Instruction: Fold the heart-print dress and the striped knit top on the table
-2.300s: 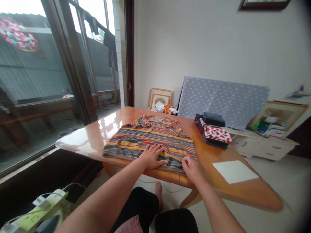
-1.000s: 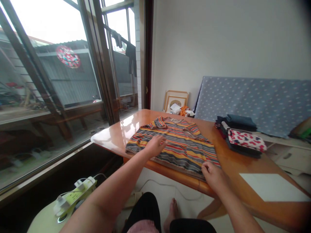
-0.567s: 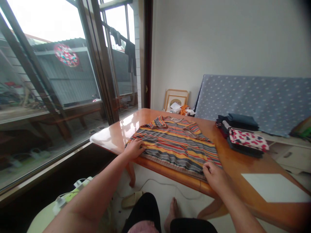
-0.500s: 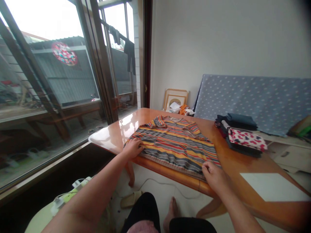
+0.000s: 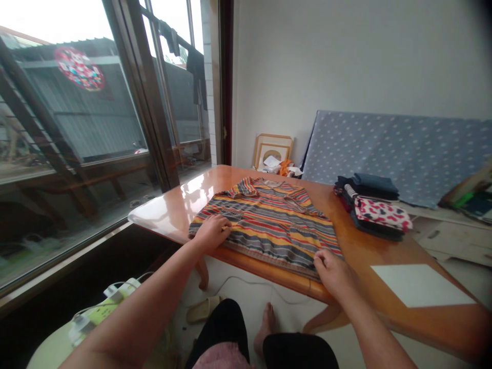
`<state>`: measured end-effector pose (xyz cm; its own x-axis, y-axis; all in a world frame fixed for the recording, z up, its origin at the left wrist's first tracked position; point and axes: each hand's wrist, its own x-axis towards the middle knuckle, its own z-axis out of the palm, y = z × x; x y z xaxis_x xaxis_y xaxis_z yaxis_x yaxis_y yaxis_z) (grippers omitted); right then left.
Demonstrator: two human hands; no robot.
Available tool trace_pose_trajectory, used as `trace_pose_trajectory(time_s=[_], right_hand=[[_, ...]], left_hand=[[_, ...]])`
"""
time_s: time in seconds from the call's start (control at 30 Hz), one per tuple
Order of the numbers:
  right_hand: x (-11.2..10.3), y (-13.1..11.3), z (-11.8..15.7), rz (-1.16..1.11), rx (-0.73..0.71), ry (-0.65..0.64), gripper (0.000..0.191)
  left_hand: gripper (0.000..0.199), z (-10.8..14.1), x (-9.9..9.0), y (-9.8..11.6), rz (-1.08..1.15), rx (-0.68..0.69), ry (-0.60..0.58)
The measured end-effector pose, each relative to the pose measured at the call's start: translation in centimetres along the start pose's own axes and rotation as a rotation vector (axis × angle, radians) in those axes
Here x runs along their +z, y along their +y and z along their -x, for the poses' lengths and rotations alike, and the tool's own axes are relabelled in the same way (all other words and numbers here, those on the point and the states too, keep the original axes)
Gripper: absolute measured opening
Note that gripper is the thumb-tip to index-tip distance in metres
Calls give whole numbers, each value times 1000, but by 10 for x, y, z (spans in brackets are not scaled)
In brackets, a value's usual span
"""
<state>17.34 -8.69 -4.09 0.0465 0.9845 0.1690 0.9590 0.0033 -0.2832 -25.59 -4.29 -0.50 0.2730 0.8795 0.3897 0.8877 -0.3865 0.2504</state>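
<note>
A striped short-sleeved T-shirt in grey, yellow and red lies flat on an orange wooden table, its collar toward the far side. My left hand rests on the shirt's near left part, fingers spread on the cloth. At the near right corner, my right hand sits on the hem with its fingers curled. Whether that hand pinches the cloth is hidden.
A stack of folded clothes stands on the table to the right, and a white sheet lies near the right edge. Behind the table lean a polka-dot board and picture frames. A power strip sits low left.
Since the earliest frame, my left hand has slid left across the shirt and my right hand has moved right along the hem. The view has turned, and the shirt stays in place.
</note>
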Motion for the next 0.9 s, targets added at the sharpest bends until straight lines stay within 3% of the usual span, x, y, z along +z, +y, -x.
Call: trace_pose_trajectory(time_s=[0.23,0.9], right_hand=[[-4,-5,2,6,27,10,23],[-7,-12,4,-17,-6,68,21]], left_hand=[[20,4,10,-3,41,8,-34],[26,3,7,-2,0,-30,-77]])
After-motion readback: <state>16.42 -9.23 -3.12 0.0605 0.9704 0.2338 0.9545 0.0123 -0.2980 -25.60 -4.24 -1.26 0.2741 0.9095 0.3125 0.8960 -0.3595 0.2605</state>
